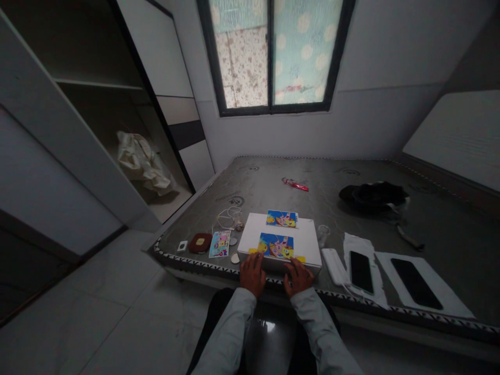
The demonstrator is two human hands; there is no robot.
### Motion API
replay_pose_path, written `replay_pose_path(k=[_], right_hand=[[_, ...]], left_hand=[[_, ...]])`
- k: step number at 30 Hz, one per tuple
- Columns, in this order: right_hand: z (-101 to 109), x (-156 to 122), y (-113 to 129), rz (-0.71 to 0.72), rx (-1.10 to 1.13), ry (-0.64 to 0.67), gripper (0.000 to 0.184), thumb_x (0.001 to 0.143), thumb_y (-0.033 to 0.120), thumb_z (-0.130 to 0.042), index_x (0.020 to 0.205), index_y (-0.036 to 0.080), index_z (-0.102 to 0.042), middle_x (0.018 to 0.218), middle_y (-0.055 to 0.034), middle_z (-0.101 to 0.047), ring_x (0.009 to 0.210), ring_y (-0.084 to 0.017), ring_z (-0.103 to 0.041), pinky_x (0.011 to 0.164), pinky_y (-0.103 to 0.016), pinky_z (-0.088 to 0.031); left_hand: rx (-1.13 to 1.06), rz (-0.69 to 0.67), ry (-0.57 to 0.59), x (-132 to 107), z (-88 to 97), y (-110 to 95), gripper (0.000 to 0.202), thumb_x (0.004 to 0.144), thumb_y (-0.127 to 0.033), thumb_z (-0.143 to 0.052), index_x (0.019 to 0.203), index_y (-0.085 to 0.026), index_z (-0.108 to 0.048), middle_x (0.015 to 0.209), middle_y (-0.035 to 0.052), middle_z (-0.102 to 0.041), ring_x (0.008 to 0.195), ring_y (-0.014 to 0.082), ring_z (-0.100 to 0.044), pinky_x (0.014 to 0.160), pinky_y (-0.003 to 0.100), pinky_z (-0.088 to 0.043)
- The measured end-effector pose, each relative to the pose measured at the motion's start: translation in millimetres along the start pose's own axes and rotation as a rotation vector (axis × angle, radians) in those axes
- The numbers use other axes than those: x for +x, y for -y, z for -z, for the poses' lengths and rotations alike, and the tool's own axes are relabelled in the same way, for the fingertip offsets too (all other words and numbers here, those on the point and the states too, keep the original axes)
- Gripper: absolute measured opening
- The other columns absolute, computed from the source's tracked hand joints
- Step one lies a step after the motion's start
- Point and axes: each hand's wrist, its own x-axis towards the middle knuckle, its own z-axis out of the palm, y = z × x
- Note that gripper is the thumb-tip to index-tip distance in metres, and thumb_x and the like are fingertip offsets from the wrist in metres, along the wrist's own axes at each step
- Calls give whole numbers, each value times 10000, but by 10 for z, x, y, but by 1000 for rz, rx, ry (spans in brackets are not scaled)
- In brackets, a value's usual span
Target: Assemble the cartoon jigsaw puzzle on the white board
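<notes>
The white box (279,242) lies flat, long axis crosswise; the left hand (252,274) and right hand (299,277) rest spread-fingered on its near edge, any grip unclear.

White rectangular box (279,242) lies flat on mattress (258,187) nr front edge, w/ 2 cartoon pics on top: bigger one (275,246) at near end, yellow strip showing both sides; smaller one (282,219) at far end, approx square to box.
</notes>
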Motion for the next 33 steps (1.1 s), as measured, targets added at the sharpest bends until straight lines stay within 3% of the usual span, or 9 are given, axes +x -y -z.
replay_pose_path(k=[12, 24, 33], right_hand=[[-19, -10, -24, 24, -14, -1, 436, 791, 274, -621, 1224, 315, -655, 1331, -51, -651, 1323, -266, -460, 990, -415, -238], [1, 0, -16, 29, -24, 28, 378, 809, 250, -585, 1177, 277, -667, 1329, -76, -654, 1280, -273, -496, 969, -416, -273], [11, 2, 5, -11, 27, 32, 419, 799, 243, -597, 1210, 281, -664, 1325, -71, -654, 1291, -282, -493, 988, -423, -251]], left_hand=[[23, -6, 9, -13, 23, -28, 626, 849, -153, -555, 1469, -229, -511, 1485, 85, -538, 1381, 274, -444, 1090, 431, -385], [15, 5, 38, 2, 110, -79, 661, 813, -158, -608, 1456, -289, -527, 1501, 67, -522, 1376, 288, -450, 1080, 446, -395], [30, -2, 34, 7, 91, -96, 661, 819, -147, -598, 1463, -273, -519, 1516, 70, -506, 1378, 280, -454, 1089, 436, -397]])
